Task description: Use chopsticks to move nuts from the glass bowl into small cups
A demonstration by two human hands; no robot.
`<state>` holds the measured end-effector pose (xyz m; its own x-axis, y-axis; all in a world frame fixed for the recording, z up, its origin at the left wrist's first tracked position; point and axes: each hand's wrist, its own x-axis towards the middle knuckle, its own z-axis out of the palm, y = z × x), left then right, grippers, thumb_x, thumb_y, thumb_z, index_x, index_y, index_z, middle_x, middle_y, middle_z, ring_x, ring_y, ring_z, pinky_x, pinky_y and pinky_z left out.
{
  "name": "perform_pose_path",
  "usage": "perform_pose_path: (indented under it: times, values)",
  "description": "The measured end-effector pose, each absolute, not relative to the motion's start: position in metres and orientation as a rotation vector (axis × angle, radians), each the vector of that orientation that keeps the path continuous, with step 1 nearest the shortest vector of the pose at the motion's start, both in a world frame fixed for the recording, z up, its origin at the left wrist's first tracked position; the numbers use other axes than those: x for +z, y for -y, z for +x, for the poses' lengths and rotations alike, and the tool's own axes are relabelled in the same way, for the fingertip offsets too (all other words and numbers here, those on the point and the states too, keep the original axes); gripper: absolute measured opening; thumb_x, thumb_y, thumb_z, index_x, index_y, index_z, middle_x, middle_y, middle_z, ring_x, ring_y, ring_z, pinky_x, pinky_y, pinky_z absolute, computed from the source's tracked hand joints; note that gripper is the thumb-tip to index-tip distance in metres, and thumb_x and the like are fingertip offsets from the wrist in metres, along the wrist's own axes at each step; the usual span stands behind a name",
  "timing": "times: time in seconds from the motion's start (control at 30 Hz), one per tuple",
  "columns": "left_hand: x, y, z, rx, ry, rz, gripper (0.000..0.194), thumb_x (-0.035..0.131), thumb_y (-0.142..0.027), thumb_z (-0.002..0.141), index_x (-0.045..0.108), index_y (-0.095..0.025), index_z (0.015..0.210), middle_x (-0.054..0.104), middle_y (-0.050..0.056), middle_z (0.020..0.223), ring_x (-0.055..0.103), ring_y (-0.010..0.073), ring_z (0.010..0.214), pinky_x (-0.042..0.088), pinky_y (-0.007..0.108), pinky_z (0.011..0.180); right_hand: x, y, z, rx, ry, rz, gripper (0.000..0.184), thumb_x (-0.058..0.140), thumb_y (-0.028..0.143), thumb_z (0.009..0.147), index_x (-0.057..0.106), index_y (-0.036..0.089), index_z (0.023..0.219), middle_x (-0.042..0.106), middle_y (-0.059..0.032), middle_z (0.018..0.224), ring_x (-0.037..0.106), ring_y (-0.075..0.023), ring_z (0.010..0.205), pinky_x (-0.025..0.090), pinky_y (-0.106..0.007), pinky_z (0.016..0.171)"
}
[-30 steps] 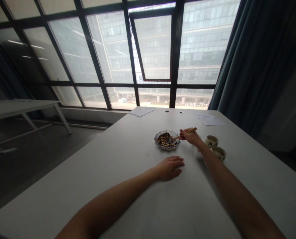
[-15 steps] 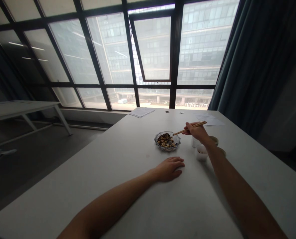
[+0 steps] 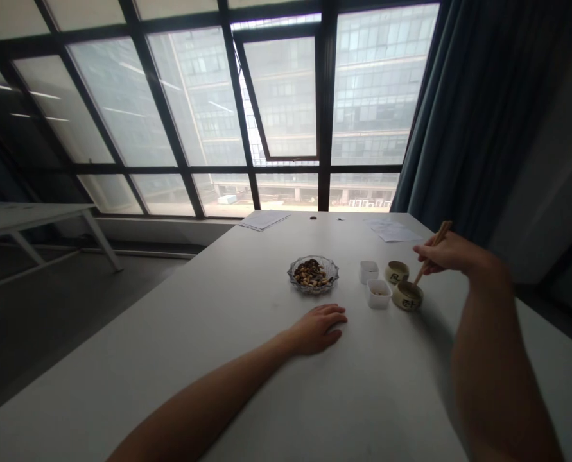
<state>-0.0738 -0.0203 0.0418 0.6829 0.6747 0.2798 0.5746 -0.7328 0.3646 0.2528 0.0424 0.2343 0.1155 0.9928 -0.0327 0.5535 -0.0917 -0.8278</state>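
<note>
A long white table stands before a tall gridded window, with papers at its far edge. Mid-table lies a cut-glass dish heaped with mixed nuts. To its right stand two small white tubs, and further right two cream ceramic bowls with dark lettering. The left hand rests palm-down on the table near the dish, fingers loosely spread and slightly curled, holding nothing. The right hand hovers just right of the bowls, fingers closed around wooden chopsticks, whose tips point down at the nearer bowl's rim.
</note>
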Motion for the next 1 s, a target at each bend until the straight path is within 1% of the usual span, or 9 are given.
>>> perform_pose_path:
  times: [0.17,0.27,0.33,0.43,0.53,0.63,0.73,0.83,1.0]
  values:
    - [0.041,0.020,-0.074,0.574,-1.008,2.645,0.038,0.060,-0.027,0.097,0.061,-0.024,0.134,0.056,0.008,0.149,0.049,0.0263,0.141,0.037,0.042,0.121,0.229,-0.057,0.252,0.732,1.493,-1.672,0.027,0.073,0.021,0.091,0.065,0.015,0.066,0.071,-0.0111,0.061,0.073,-0.0229,0.053,0.063,-0.030,0.050]
    - [0.040,0.019,-0.075,0.573,-1.007,2.640,0.038,0.060,-0.028,0.097,0.061,-0.024,0.135,0.056,0.008,0.150,0.048,0.0267,0.142,0.036,0.042,0.121,0.226,-0.064,0.235,0.665,1.525,-1.418,0.024,0.072,0.029,0.093,0.070,0.015,0.074,0.075,-0.0124,0.071,0.076,-0.0231,0.061,0.065,-0.030,0.057]
    - [0.039,0.018,-0.075,0.578,-1.004,2.638,0.038,0.059,-0.029,0.098,0.061,-0.024,0.136,0.056,0.008,0.150,0.047,0.0264,0.143,0.036,0.041,0.122,0.221,-0.069,0.212,0.695,1.573,-1.220,0.026,0.073,0.035,0.093,0.071,0.014,0.078,0.076,-0.0121,0.077,0.077,-0.0221,0.066,0.065,-0.029,0.060]
    - [0.037,0.018,-0.075,0.589,-1.000,2.640,0.038,0.059,-0.029,0.098,0.060,-0.024,0.136,0.056,0.008,0.150,0.047,0.0262,0.143,0.036,0.041,0.121,0.203,-0.076,0.167,0.770,1.662,-1.027,0.034,0.074,0.046,0.091,0.073,0.014,0.078,0.076,-0.0106,0.075,0.077,-0.0213,0.067,0.064,-0.026,0.061]
    - [0.036,0.018,-0.075,0.599,-0.996,2.648,0.037,0.059,-0.029,0.098,0.061,-0.024,0.135,0.056,0.009,0.150,0.048,0.0263,0.142,0.036,0.041,0.121,0.174,-0.088,0.128,0.842,1.769,-0.890,0.042,0.073,0.053,0.089,0.073,0.014,0.072,0.076,-0.0115,0.071,0.076,-0.0227,0.066,0.061,-0.025,0.058]
    - [0.037,0.018,-0.074,0.606,-0.985,2.656,0.037,0.059,-0.028,0.097,0.061,-0.023,0.134,0.056,0.009,0.149,0.049,0.0267,0.141,0.037,0.041,0.121,0.140,-0.104,0.107,0.878,1.780,-0.893,0.047,0.073,0.058,0.085,0.071,0.015,0.066,0.073,-0.0100,0.063,0.074,-0.0223,0.059,0.059,-0.026,0.054]
    - [0.038,0.018,-0.073,0.612,-0.968,2.661,0.036,0.060,-0.028,0.097,0.062,-0.023,0.133,0.057,0.009,0.148,0.050,0.0268,0.140,0.037,0.041,0.120,0.114,-0.118,0.099,0.891,1.731,-0.914,0.049,0.074,0.062,0.081,0.069,0.016,0.065,0.072,-0.0095,0.060,0.073,-0.0222,0.057,0.059,-0.026,0.053]
    - [0.037,0.018,-0.073,0.619,-0.958,2.659,0.037,0.060,-0.028,0.096,0.061,-0.023,0.133,0.057,0.009,0.148,0.051,0.0268,0.140,0.037,0.041,0.121,0.099,-0.124,0.095,0.900,1.730,-0.906,0.050,0.075,0.064,0.078,0.068,0.016,0.064,0.071,-0.0093,0.059,0.074,-0.0234,0.057,0.056,-0.026,0.050]
    - [0.035,0.017,-0.073,0.622,-0.952,2.656,0.036,0.060,-0.027,0.096,0.062,-0.023,0.132,0.057,0.009,0.148,0.050,0.0269,0.140,0.036,0.041,0.121,0.095,-0.120,0.091,0.895,1.781,-0.896,0.047,0.074,0.060,0.080,0.069,0.016,0.064,0.071,-0.0095,0.059,0.073,-0.0231,0.057,0.051,-0.024,0.047]
